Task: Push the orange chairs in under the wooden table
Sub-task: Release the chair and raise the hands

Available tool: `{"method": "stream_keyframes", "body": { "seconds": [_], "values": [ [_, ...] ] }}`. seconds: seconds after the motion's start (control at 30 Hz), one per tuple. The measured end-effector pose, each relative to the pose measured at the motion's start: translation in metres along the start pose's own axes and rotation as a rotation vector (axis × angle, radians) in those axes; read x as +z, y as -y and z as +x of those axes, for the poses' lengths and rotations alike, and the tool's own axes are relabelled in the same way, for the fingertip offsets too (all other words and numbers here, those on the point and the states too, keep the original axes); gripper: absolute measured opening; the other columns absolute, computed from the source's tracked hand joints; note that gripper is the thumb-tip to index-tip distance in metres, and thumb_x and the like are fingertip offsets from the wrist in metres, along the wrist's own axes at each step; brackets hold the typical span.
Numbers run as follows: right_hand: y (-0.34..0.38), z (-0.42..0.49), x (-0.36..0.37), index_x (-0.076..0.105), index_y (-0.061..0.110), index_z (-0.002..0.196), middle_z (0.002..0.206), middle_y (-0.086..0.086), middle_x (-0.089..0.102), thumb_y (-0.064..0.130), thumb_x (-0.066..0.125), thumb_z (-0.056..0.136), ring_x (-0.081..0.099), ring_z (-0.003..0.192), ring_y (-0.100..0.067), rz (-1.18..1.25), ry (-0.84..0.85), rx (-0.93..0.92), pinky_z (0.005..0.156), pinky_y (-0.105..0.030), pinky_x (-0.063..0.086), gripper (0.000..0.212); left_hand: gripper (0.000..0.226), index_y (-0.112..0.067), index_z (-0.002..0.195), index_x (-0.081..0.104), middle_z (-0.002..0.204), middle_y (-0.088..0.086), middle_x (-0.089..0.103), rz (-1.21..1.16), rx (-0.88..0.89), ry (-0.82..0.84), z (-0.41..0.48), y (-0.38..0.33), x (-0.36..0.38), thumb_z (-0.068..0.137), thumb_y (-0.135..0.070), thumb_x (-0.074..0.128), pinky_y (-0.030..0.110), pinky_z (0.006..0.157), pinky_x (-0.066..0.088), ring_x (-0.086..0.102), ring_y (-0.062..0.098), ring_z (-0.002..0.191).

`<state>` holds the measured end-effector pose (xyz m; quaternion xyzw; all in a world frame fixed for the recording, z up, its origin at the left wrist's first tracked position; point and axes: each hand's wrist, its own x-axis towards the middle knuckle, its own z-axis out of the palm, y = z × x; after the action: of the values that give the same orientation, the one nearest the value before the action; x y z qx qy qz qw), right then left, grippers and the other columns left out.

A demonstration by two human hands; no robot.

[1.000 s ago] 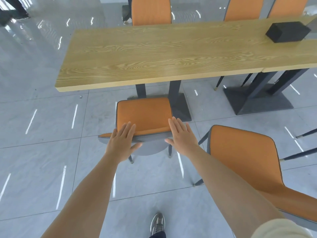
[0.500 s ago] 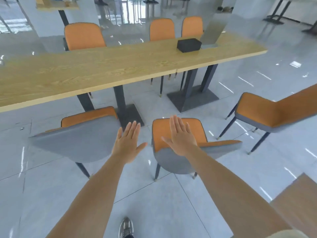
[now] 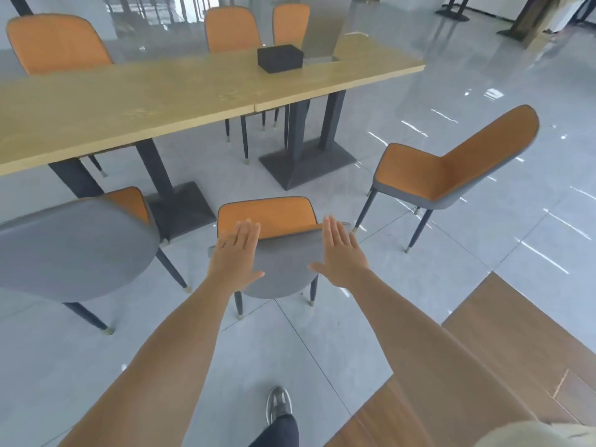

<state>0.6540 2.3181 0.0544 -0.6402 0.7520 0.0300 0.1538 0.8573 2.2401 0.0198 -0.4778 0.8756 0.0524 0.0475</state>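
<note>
A long wooden table point(image 3: 154, 98) on dark legs runs across the upper left. Straight ahead stands an orange chair point(image 3: 271, 217) with a grey back, clear of the table's edge. My left hand point(image 3: 233, 258) lies flat on the left of that grey back, fingers spread. My right hand point(image 3: 340, 253) is flat at its right edge, fingers together; contact there is unclear. A second chair point(image 3: 80, 250) at the left has its seat partly under the table. A third chair point(image 3: 451, 169) stands at the right, away from the table and turned sideways.
A black box point(image 3: 280, 58) sits on the far part of the table. Three orange chairs point(image 3: 232, 29) line the table's far side. Dark table bases point(image 3: 306, 162) stand on the grey tile floor. Another wooden surface point(image 3: 516, 333) is close at my lower right. My shoe point(image 3: 279, 404) is below.
My view swung right from the first chair, which now sits partly under the table at left. Both hands left it and moved onto the back of the middle chair.
</note>
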Motion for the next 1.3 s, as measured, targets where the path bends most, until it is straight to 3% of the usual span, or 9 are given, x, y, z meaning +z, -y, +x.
{"method": "stream_keyframes", "body": {
  "seconds": [0.2,0.3,0.37,0.43,0.53,0.6,0.77,1.03,1.3],
  "values": [
    [-0.026,0.040,0.013,-0.021,0.007,0.141,0.155,-0.010,-0.019,0.039,0.053,0.090,-0.012,0.144,-0.024,0.013,0.031,-0.019,0.118,-0.039,0.000,0.096,0.097,-0.015,0.147,-0.004,0.158,0.011,-0.006,0.027,-0.022,0.081,0.051,-0.011,0.020,0.082,-0.039,0.065,0.046,0.118,0.007,-0.003,0.028,0.146],
    [-0.036,0.062,0.016,-0.019,0.007,0.142,0.156,-0.011,-0.016,0.035,0.056,0.089,-0.008,0.145,-0.025,0.004,0.021,-0.059,0.118,-0.037,0.002,0.096,0.071,-0.018,0.139,0.028,0.154,0.011,0.021,0.036,-0.015,0.057,0.067,-0.010,0.024,0.081,-0.031,0.066,0.045,0.113,0.021,0.017,0.028,0.143],
    [-0.039,0.075,0.016,-0.015,0.008,0.144,0.156,-0.012,-0.011,0.033,0.057,0.088,-0.006,0.145,-0.026,-0.025,0.027,-0.082,0.118,-0.039,0.003,0.094,0.048,-0.018,0.122,0.046,0.130,0.006,0.053,0.004,-0.032,0.068,0.074,-0.008,0.023,0.078,-0.027,0.065,0.040,0.096,0.036,0.046,0.028,0.122],
    [-0.041,0.090,0.015,0.001,0.009,0.145,0.156,-0.013,0.005,0.031,0.060,0.087,0.003,0.144,-0.028,-0.040,0.042,-0.086,0.118,-0.040,0.006,0.086,0.034,-0.016,0.110,0.051,0.103,0.004,0.065,-0.037,-0.075,0.109,0.077,-0.006,0.020,0.079,-0.026,0.062,0.035,0.073,0.042,0.059,0.027,0.092],
    [-0.043,0.110,0.011,0.042,0.008,0.125,0.132,-0.011,0.045,0.028,0.066,0.081,0.028,0.132,-0.031,-0.088,0.064,-0.127,0.111,-0.038,0.021,0.055,0.029,-0.013,0.107,0.051,0.096,0.005,0.064,0.005,-0.096,0.148,0.078,-0.007,0.021,0.084,-0.027,0.060,0.033,0.064,0.042,0.061,0.028,0.086],
    [-0.044,0.117,0.008,0.051,0.007,0.110,0.116,-0.011,0.057,0.028,0.067,0.082,0.044,0.117,-0.031,-0.117,0.085,-0.160,0.096,-0.035,0.033,0.039,0.026,-0.012,0.107,0.052,0.096,0.006,0.065,0.019,-0.107,0.154,0.077,-0.008,0.022,0.085,-0.025,0.058,0.034,0.067,0.044,0.062,0.029,0.088],
    [-0.050,0.131,0.009,0.051,0.010,0.094,0.091,-0.009,0.060,0.028,0.064,0.084,0.054,0.090,-0.029,-0.148,0.053,-0.268,0.071,-0.032,0.035,0.024,0.021,-0.012,0.107,0.053,0.096,0.008,0.067,0.029,-0.162,0.160,0.082,-0.015,0.020,0.087,-0.015,0.052,0.032,0.069,0.042,0.062,0.030,0.091],
    [-0.057,0.188,0.006,0.055,0.011,0.094,0.092,-0.008,0.063,0.030,0.066,0.083,0.056,0.086,-0.028,-0.178,-0.018,-0.385,0.070,-0.032,0.034,0.025,0.019,-0.011,0.108,0.052,0.095,0.009,0.066,0.044,-0.239,0.142,0.116,-0.007,0.015,0.090,-0.015,0.050,0.031,0.066,0.038,0.061,0.030,0.090],
    [-0.034,0.283,-0.017,0.041,0.016,0.079,0.081,-0.006,0.056,0.028,0.065,0.084,0.054,0.083,-0.027,-0.211,-0.019,-0.476,0.067,-0.031,0.030,0.027,0.022,-0.012,0.112,0.049,0.088,0.009,0.064,0.030,-0.312,0.148,0.180,0.042,0.009,0.091,-0.017,0.049,0.032,0.060,0.036,0.060,0.030,0.085]
  ]
}}
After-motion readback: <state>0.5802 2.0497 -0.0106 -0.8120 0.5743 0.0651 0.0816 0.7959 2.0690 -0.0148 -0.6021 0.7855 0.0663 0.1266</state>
